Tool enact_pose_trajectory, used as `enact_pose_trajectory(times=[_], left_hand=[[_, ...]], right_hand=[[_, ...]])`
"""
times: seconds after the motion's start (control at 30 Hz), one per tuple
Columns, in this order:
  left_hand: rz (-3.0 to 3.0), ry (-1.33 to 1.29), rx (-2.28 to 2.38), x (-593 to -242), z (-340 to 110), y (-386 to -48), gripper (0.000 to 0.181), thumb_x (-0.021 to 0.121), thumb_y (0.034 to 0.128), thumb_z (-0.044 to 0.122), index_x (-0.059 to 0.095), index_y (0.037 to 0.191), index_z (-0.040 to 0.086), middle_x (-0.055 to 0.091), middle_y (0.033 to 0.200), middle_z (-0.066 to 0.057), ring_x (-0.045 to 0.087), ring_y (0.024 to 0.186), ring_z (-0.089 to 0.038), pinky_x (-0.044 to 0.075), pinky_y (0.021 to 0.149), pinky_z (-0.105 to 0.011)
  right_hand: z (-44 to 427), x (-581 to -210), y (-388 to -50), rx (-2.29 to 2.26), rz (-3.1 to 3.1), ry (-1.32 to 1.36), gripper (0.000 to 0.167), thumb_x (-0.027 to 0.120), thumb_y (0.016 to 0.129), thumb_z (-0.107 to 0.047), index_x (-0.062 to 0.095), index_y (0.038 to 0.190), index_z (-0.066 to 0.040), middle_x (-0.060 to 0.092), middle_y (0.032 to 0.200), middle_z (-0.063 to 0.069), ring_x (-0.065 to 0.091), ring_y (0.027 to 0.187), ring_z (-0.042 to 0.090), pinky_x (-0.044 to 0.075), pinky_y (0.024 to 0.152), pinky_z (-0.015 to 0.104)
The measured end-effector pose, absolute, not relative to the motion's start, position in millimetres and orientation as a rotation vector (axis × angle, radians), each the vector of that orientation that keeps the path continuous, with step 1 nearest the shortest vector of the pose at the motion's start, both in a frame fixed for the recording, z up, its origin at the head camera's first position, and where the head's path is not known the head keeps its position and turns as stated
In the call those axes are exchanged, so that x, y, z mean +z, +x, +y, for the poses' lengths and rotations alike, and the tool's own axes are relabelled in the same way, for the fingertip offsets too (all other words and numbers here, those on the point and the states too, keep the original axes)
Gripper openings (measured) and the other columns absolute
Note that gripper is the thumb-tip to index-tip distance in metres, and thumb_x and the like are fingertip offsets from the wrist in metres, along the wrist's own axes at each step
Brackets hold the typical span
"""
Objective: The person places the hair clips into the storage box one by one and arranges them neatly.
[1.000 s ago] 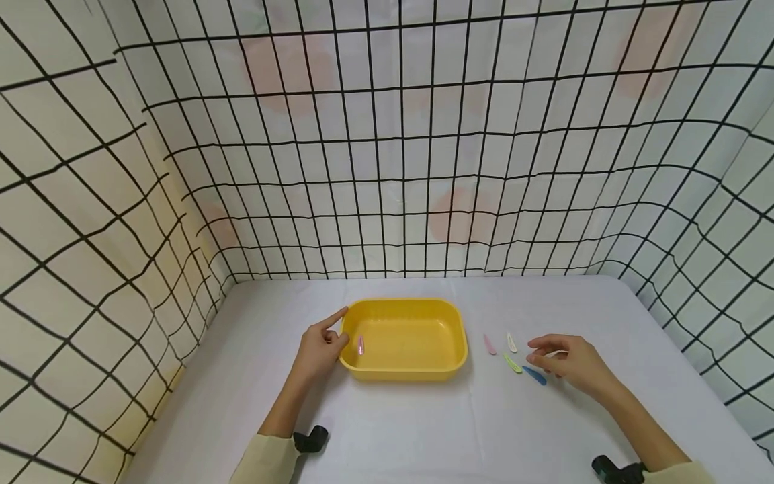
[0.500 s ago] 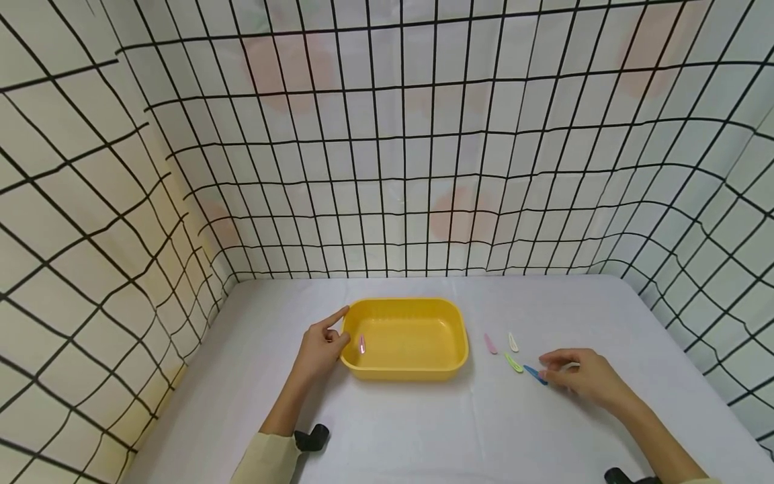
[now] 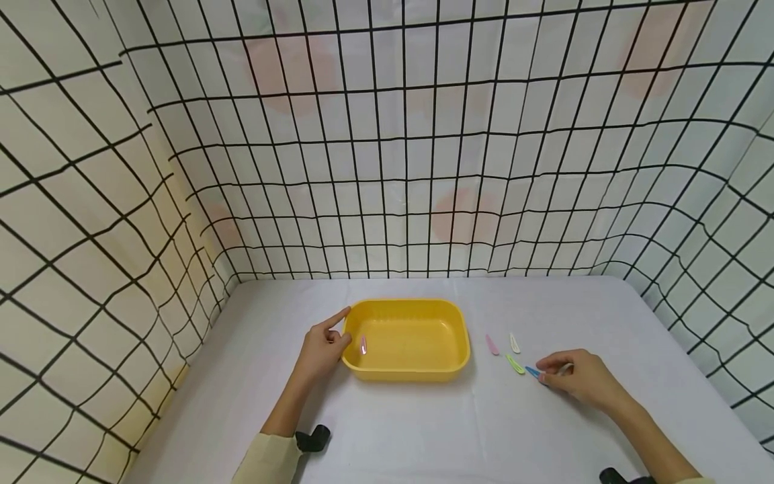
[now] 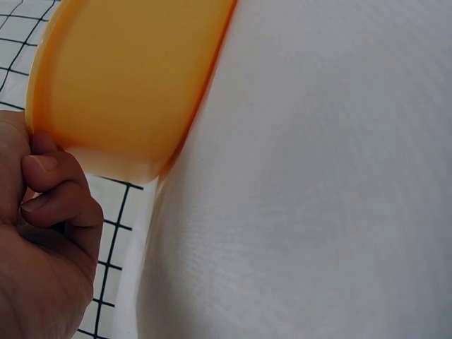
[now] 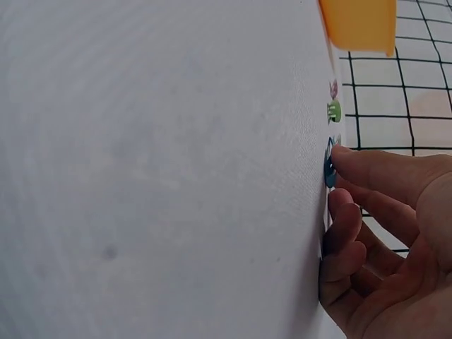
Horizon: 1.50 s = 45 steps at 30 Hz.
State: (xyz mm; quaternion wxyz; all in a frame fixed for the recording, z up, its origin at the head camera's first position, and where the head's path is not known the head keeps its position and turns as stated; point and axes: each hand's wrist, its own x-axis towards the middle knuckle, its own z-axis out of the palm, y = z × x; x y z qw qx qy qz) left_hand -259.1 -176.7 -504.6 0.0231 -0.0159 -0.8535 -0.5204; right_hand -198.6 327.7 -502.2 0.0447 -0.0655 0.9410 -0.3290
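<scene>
A yellow tray (image 3: 406,375) stands mid-table with one pink clip (image 3: 363,345) lying inside at its left end. The left hand (image 3: 322,347) grips the tray's left rim, thumb and index finger against it; the left wrist view shows its other fingers curled beside the tray wall (image 4: 120,85). Right of the tray, the right hand (image 3: 574,378) has thumb and fingertips at the blue clip (image 3: 533,371), whose near end they cover. In the right wrist view the right hand (image 5: 395,233) pinches the blue clip (image 5: 329,164) at the table surface.
Left of the blue clip lie a green clip (image 3: 515,364), a white clip (image 3: 514,343) and a pink clip (image 3: 492,345) on the white tabletop (image 3: 411,430). Black grid lines cover the pale walls (image 3: 387,161) behind and at both sides.
The right hand has moved slightly right and down from above the clips, and its fingertips have closed in on the blue clip. The left hand has kept its hold on the tray.
</scene>
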Motion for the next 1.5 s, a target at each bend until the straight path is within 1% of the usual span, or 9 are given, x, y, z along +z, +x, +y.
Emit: enact_pose_trajectory(times=[0.2, 0.4, 0.63, 0.77, 0.87, 0.93, 1.17, 1.37, 1.5], left_hand=[[-2.639, -0.059, -1.617, -504, -177, -258, 0.059, 0.066, 0.0896, 0.015, 0.060, 0.146, 0.028, 0.047, 0.055, 0.001, 0.037, 0.047, -0.012, 0.032, 0.045, -0.021], [-2.630, -0.064, -1.629, -504, -177, -258, 0.058, 0.065, 0.0896, 0.014, 0.060, 0.146, 0.028, 0.047, 0.055, 0.001, 0.037, 0.047, -0.013, 0.032, 0.046, -0.021], [-2.644, -0.050, -1.606, -505, -177, -257, 0.058, 0.066, 0.0895, 0.015, 0.060, 0.146, 0.029, 0.048, 0.055, 0.001, 0.037, 0.047, -0.013, 0.033, 0.046, -0.021], [-2.643, -0.055, -1.598, -504, -177, -257, 0.058, 0.066, 0.0895, 0.015, 0.060, 0.146, 0.029, 0.048, 0.056, 0.001, 0.038, 0.047, -0.013, 0.033, 0.046, -0.021], [-2.643, -0.056, -1.602, -504, -177, -257, 0.058, 0.066, 0.0895, 0.015, 0.060, 0.146, 0.029, 0.049, 0.056, 0.001, 0.038, 0.047, -0.013, 0.034, 0.045, -0.021], [-2.644, -0.059, -1.605, -504, -177, -257, 0.058, 0.066, 0.0898, 0.015, 0.060, 0.146, 0.029, 0.048, 0.056, 0.001, 0.038, 0.048, -0.013, 0.034, 0.046, -0.021], [-2.652, -0.045, -1.587, -503, -176, -259, 0.058, 0.066, 0.0895, 0.016, 0.060, 0.145, 0.031, 0.048, 0.055, 0.001, 0.038, 0.047, -0.012, 0.034, 0.046, -0.020], [-2.660, -0.040, -1.582, -503, -175, -259, 0.059, 0.065, 0.0896, 0.016, 0.060, 0.146, 0.029, 0.048, 0.055, 0.001, 0.038, 0.047, -0.013, 0.035, 0.046, -0.021], [-2.666, -0.038, -1.579, -502, -175, -258, 0.058, 0.065, 0.0899, 0.017, 0.059, 0.147, 0.029, 0.048, 0.055, 0.001, 0.039, 0.047, -0.014, 0.036, 0.046, -0.022]], right_hand=[[325, -502, -198, -0.930, 2.919, -0.217, 0.014, 0.081, 0.087, -0.028, 0.080, 0.095, -0.016, 0.069, 0.087, -0.004, 0.053, 0.069, 0.007, 0.044, 0.061, 0.024], [325, -501, -197, -0.919, 2.923, -0.242, 0.012, 0.080, 0.087, -0.026, 0.077, 0.092, -0.016, 0.067, 0.081, -0.005, 0.054, 0.071, 0.005, 0.045, 0.064, 0.024], [330, -503, -201, -0.962, 2.909, -0.186, 0.019, 0.077, 0.090, -0.029, 0.076, 0.098, -0.012, 0.069, 0.079, -0.006, 0.057, 0.071, 0.006, 0.045, 0.065, 0.024], [330, -503, -204, -1.077, 2.817, -0.111, 0.027, 0.074, 0.093, -0.029, 0.074, 0.107, -0.006, 0.068, 0.075, -0.002, 0.058, 0.067, 0.008, 0.048, 0.060, 0.024], [328, -499, -205, -1.176, 2.753, -0.082, 0.033, 0.072, 0.095, -0.029, 0.072, 0.113, -0.002, 0.070, 0.078, 0.002, 0.059, 0.068, 0.010, 0.049, 0.058, 0.026], [326, -496, -207, -1.223, 2.735, -0.069, 0.034, 0.071, 0.096, -0.029, 0.072, 0.115, -0.001, 0.072, 0.081, 0.004, 0.060, 0.069, 0.010, 0.050, 0.059, 0.026], [314, -482, -216, -1.376, 2.682, -0.058, 0.039, 0.069, 0.098, -0.030, 0.070, 0.119, 0.003, 0.073, 0.087, 0.011, 0.062, 0.072, 0.013, 0.054, 0.064, 0.030], [299, -472, -225, -1.442, 2.663, -0.080, 0.038, 0.069, 0.098, -0.029, 0.069, 0.119, 0.003, 0.074, 0.090, 0.015, 0.065, 0.073, 0.018, 0.057, 0.066, 0.032], [284, -465, -230, -1.478, 2.641, -0.100, 0.037, 0.068, 0.099, -0.027, 0.068, 0.120, 0.004, 0.073, 0.092, 0.015, 0.066, 0.075, 0.020, 0.058, 0.068, 0.032]])
